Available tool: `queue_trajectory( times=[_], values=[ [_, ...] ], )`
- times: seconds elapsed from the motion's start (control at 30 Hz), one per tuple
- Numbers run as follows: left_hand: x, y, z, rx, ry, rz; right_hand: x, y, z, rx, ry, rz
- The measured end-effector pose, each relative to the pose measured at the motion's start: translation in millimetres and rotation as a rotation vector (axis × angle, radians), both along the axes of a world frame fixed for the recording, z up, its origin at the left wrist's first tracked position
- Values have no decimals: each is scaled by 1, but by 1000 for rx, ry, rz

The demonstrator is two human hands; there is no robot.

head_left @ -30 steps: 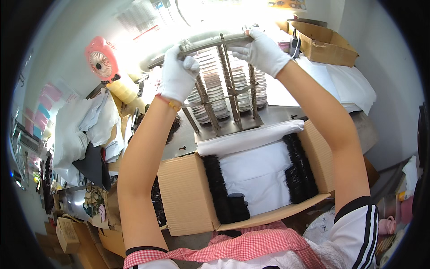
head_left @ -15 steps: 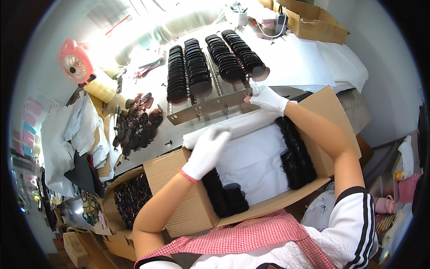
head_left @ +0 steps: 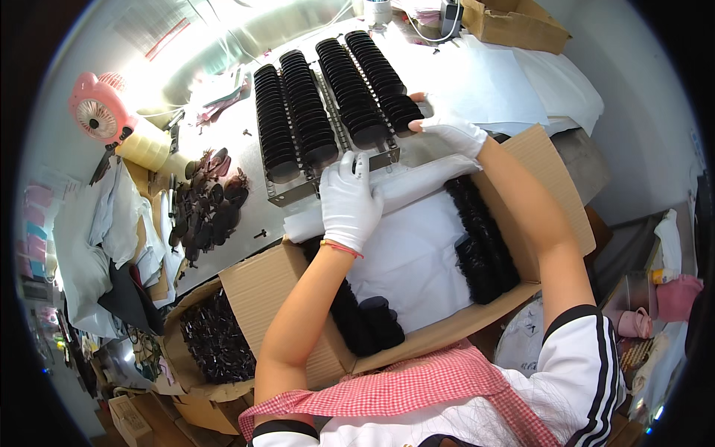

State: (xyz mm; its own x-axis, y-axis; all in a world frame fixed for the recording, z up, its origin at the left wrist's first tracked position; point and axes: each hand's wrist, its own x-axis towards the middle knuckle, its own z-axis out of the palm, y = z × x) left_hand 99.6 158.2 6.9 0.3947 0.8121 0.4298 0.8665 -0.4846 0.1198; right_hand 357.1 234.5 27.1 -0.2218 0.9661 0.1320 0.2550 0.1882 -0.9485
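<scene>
A metal rack [head_left: 292, 193] lies on the worktable, filled with several long rows of dark rounded lenses [head_left: 309, 112] standing on edge. My left hand [head_left: 348, 201], in a white glove with bare wrist, curls its fingers over the rack's near edge. At the near end of the rightmost row, my right hand [head_left: 452, 132], gloved with bare fingertips, has thumb and finger around the last lenses. Just below the rack, an open cardboard box [head_left: 294, 302] holds a white sheet [head_left: 406, 257] between black furry-looking bundles [head_left: 488, 246]. A rolled white wrap [head_left: 417, 186] lies along the box's far side.
Loose dark lenses [head_left: 212, 201] are heaped left of the rack. A pink fan [head_left: 100, 112] stands behind them. Another box [head_left: 216, 335] with dark pieces sits at lower left. White sheets [head_left: 499, 86] and a cardboard box [head_left: 518, 26] lie at the back right.
My left hand has moved from above the white roll up to the rack's near edge. My right hand has shifted from the rack's corner to the end lenses. The rack's front plate now shows less.
</scene>
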Motion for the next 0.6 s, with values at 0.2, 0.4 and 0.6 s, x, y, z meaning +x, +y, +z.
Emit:
queue_trajectory(
  times=[0.2, 0.4, 0.6],
  values=[
    [-6, 2, 2, -29, -78, -16, -27, 8, -5, -11, 7, 121],
    [-7, 4, 1, -133, -215, -31, -52, -17, -27, 339, -131, -65],
    [-13, 4, -4, -156, -227, -47, -74, -14, -37, 876, -626, -294]
  ],
)
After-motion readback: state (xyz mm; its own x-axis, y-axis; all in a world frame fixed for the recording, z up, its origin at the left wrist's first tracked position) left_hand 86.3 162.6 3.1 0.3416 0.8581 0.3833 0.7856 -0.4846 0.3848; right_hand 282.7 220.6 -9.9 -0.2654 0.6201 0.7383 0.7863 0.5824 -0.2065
